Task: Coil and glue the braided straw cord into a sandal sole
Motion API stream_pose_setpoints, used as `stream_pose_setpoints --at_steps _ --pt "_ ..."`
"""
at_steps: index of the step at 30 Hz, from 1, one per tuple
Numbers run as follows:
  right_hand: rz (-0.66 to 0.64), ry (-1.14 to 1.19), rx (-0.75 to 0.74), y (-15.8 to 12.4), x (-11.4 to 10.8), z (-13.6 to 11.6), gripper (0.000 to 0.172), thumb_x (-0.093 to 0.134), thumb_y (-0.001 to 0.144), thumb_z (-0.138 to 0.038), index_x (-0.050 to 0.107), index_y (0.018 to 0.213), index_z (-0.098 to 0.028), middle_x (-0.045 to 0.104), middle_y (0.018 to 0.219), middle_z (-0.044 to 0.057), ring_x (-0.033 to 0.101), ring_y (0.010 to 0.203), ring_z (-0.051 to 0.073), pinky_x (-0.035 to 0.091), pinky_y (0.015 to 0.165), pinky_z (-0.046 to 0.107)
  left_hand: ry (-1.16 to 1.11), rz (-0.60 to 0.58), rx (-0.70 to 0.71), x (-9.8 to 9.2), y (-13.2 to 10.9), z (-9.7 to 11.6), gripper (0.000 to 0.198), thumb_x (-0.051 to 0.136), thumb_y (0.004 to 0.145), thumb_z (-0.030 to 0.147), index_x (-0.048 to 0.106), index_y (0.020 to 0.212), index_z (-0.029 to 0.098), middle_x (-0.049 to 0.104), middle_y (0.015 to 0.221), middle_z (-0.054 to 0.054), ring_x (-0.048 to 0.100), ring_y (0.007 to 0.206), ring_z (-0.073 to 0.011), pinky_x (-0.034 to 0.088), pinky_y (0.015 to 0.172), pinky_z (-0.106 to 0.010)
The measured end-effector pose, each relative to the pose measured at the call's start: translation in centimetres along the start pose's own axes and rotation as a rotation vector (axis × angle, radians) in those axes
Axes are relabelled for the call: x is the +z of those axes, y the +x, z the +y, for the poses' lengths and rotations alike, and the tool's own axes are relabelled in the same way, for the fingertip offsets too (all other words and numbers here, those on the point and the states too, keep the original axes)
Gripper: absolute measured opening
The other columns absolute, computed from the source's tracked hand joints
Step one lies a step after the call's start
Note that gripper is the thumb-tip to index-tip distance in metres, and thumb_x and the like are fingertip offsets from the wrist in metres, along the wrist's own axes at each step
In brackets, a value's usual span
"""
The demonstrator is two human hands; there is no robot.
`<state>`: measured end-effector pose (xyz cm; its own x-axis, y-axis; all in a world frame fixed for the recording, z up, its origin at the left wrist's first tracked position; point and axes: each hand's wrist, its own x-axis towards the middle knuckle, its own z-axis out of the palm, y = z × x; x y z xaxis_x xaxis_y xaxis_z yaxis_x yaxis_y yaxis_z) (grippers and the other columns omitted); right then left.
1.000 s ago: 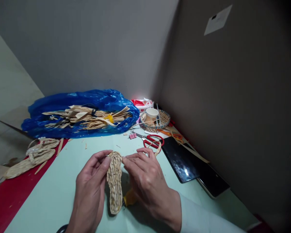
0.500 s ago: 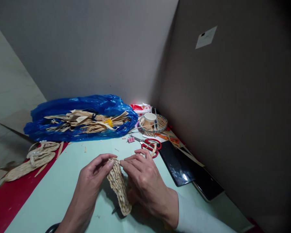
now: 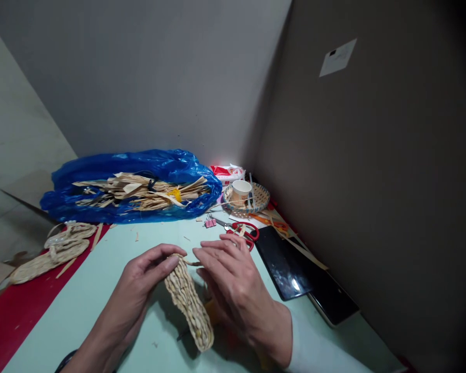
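Observation:
A small woven straw sole [image 3: 188,303] lies slanted between my hands over the pale green table [image 3: 101,305]. My left hand [image 3: 145,282] pinches its far end with thumb and fingers closed on the weave. My right hand [image 3: 227,282] rests beside that same end, fingers stretched forward and touching the sole's tip near a loose straw strand. A white sleeve covers my right wrist.
A blue plastic bag [image 3: 132,184] of straw strips lies at the back. Woven straw pieces [image 3: 52,254] sit at the left on red cloth. Red scissors [image 3: 243,233], a pink clip [image 3: 209,223], a small basket with a paper cup [image 3: 246,197] and a black tablet [image 3: 283,261] lie to the right, near the wall.
The sole has turned from near upright to slanting, its near end swinging right. My right fingers have loosened from a pinch to a stretched-out pose.

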<state>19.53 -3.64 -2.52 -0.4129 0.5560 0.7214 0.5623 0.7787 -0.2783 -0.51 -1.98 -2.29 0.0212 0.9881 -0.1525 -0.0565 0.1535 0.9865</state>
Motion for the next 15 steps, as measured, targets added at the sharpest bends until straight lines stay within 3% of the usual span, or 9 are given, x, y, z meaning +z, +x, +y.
stream_pose_setpoints --at_steps 3,7,10,11,13,15 --pt "0.066 -0.001 0.015 0.2 -1.0 0.0 0.029 0.055 0.100 -0.003 0.060 0.127 -0.011 0.077 0.113 0.012 0.066 0.113 0.026 0.045 0.104 0.051 -0.080 0.046 -0.046 -0.2 -0.1 0.2 0.030 0.091 0.069 0.040 0.081 0.090 0.022 0.073 0.087 0.000 0.060 0.083 -0.0179 0.047 0.073 -0.023" --pt "0.158 -0.018 0.077 -1.1 -3.2 0.3 0.028 0.059 0.095 0.001 0.063 0.118 -0.014 0.076 0.101 0.009 0.068 0.097 0.021 0.053 0.093 0.040 -0.176 0.131 -0.085 -0.5 0.1 0.6 0.038 0.096 0.060 0.037 0.081 0.089 0.018 0.074 0.085 -0.002 0.062 0.080 -0.0168 0.050 0.069 -0.020" --pt "0.206 -0.189 0.122 -3.3 -5.2 0.8 0.033 0.059 0.095 -0.001 0.062 0.124 -0.014 0.075 0.112 0.013 0.068 0.108 0.022 0.052 0.098 0.036 -0.240 0.183 -0.120 -0.8 0.6 0.7 0.038 0.097 0.059 0.034 0.082 0.090 0.018 0.074 0.082 -0.002 0.063 0.077 -0.0156 0.052 0.066 -0.018" --pt "0.162 -0.221 0.149 -4.2 -5.8 1.0 0.030 0.060 0.097 -0.004 0.061 0.124 -0.016 0.075 0.110 0.012 0.071 0.104 0.021 0.054 0.094 0.033 -0.259 0.201 -0.127 -0.9 0.8 0.7 0.036 0.096 0.061 0.032 0.082 0.090 0.018 0.074 0.083 -0.002 0.064 0.077 -0.0153 0.053 0.066 -0.018" --pt "0.009 -0.165 0.302 -6.1 -6.4 1.3 0.011 0.056 0.103 -0.019 0.063 0.111 -0.021 0.076 0.096 0.007 0.075 0.082 0.018 0.056 0.073 0.026 -0.295 0.229 -0.136 -1.1 1.1 0.7 0.030 0.094 0.064 0.027 0.082 0.089 0.017 0.075 0.084 -0.003 0.064 0.077 -0.0147 0.054 0.066 -0.017" --pt "-0.197 -0.115 0.395 -7.8 -6.2 1.3 0.012 0.055 0.104 -0.029 0.065 0.101 -0.025 0.074 0.083 0.002 0.071 0.061 0.016 0.051 0.054 0.025 -0.328 0.244 -0.137 -1.2 1.3 0.6 0.024 0.091 0.066 0.021 0.082 0.087 0.015 0.075 0.085 -0.003 0.065 0.076 -0.0143 0.056 0.066 -0.017"
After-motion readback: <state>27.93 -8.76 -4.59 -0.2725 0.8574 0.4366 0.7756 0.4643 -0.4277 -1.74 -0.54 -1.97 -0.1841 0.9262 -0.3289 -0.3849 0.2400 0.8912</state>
